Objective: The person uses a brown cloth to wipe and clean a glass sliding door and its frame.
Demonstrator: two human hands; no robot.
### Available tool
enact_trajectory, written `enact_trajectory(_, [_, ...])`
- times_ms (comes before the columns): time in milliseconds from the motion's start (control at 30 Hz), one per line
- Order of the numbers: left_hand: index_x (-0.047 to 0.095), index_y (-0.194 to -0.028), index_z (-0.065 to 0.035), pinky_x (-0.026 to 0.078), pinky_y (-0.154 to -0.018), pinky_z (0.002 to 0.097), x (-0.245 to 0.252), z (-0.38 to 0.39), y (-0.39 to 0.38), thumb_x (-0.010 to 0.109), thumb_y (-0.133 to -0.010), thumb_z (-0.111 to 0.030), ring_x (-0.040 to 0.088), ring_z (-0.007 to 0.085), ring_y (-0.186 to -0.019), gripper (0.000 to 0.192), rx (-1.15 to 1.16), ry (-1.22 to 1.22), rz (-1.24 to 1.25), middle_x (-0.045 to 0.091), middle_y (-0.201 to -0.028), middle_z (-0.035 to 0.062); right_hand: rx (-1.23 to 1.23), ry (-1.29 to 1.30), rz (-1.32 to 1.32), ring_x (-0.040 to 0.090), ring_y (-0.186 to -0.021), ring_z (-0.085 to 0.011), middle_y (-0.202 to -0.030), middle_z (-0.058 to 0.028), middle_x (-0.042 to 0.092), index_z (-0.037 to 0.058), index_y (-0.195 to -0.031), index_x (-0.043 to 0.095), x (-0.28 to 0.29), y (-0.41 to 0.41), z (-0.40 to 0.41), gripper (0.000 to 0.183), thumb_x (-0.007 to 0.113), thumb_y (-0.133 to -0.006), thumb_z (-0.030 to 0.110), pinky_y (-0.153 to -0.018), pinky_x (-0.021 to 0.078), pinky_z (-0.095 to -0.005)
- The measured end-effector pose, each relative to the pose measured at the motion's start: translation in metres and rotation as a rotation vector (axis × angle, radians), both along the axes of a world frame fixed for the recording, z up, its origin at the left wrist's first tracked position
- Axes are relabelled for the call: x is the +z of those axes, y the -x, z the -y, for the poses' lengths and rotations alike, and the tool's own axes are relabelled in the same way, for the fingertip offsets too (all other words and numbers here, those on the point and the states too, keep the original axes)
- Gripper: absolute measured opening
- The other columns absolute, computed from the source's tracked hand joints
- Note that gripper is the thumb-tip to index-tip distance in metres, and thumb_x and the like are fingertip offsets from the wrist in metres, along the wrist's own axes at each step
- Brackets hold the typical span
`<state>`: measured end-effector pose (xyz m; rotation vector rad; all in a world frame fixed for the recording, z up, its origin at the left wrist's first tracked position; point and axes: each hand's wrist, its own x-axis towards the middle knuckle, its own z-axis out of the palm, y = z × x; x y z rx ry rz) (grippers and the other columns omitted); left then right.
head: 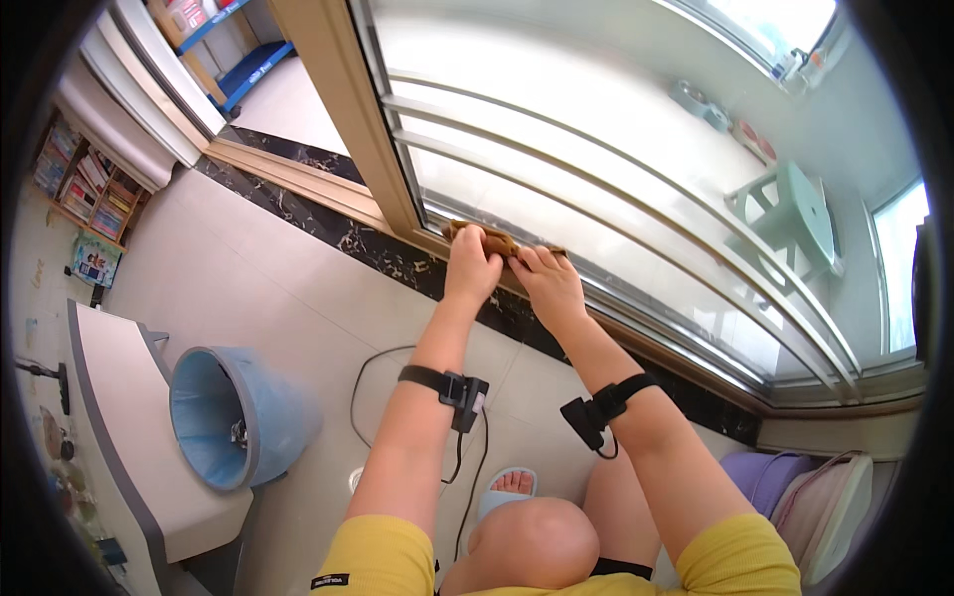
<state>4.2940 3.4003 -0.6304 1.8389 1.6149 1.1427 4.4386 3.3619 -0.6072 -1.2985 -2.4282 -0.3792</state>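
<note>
A brown cloth (498,243) lies bunched against the bottom rail of a sliding glass door (477,171). My left hand (472,270) grips its left part, with fingers and thumb pressed into the folds. On the cloth's right part rests my right hand (550,281), its fingers curled over the fabric and its thumb near my left hand. Both hands are side by side, low on the door frame (399,212). My fingertips are partly hidden in the cloth. Each forearm wears a black strap with a small device and a cable.
A light blue waste bin (291,417) stands on the tiles at left, beside a white and grey piece of furniture (119,372). A black cable (358,387) crosses the floor. Metal bars (566,156) span the glass; a green stool (801,208) stands behind it. Purple containers (760,477) sit at right.
</note>
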Motion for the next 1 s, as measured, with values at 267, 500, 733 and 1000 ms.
enact_trajectory(267, [0.045, -0.097, -0.0001, 0.043, -0.075, 0.0358, 0.114, 0.008, 0.029, 0.063, -0.070, 0.002, 0.050, 0.0309, -0.088, 0.033, 0.014, -0.802, 0.151, 0.051, -0.100, 0.0168, 0.201, -0.310, -0.171, 0.051, -0.083, -0.0161, -0.090, 0.0001, 0.051, 0.0104, -0.099, 0.065, 0.131, 0.017, -0.006, 0.029, 0.061, -0.070, 0.009, -0.072, 0.0406, -0.0303])
enact_trajectory(500, [0.037, -0.117, 0.0059, 0.043, -0.087, 0.0379, 0.142, -0.049, 0.014, 0.058, -0.074, 0.001, 0.050, 0.0398, -0.102, 0.049, 0.074, -1.026, 0.210, 0.040, -0.127, 0.0287, 0.025, -0.571, -0.310, 0.051, -0.100, -0.0197, -0.113, -0.0016, 0.056, 0.0062, -0.101, 0.066, 0.127, 0.046, -0.042, 0.033, 0.059, -0.069, 0.004, -0.085, 0.0435, -0.0308])
enact_trajectory(733, [0.031, -0.123, 0.0071, 0.039, -0.095, 0.0387, 0.030, -0.041, 0.033, 0.053, -0.079, -0.001, 0.042, 0.0391, -0.117, 0.050, 0.269, -0.623, 0.294, 0.033, -0.134, 0.0274, 0.068, -0.242, 0.038, 0.041, -0.116, -0.0149, -0.130, 0.0013, 0.045, 0.0056, -0.118, 0.055, 0.036, 0.062, -0.044, 0.044, 0.052, -0.075, 0.011, -0.097, 0.0378, -0.0277])
enact_trajectory(1000, [0.034, -0.112, 0.0040, 0.037, -0.095, 0.0411, -0.046, -0.029, 0.030, 0.052, -0.077, 0.006, 0.040, 0.0414, -0.115, 0.039, 0.383, -0.359, 0.282, 0.033, -0.132, 0.0262, 0.111, 0.015, 0.026, 0.037, -0.121, -0.0146, -0.136, 0.0004, 0.040, 0.0039, -0.124, 0.050, -0.035, 0.066, -0.038, 0.049, 0.051, -0.076, 0.012, -0.104, 0.0312, -0.0279])
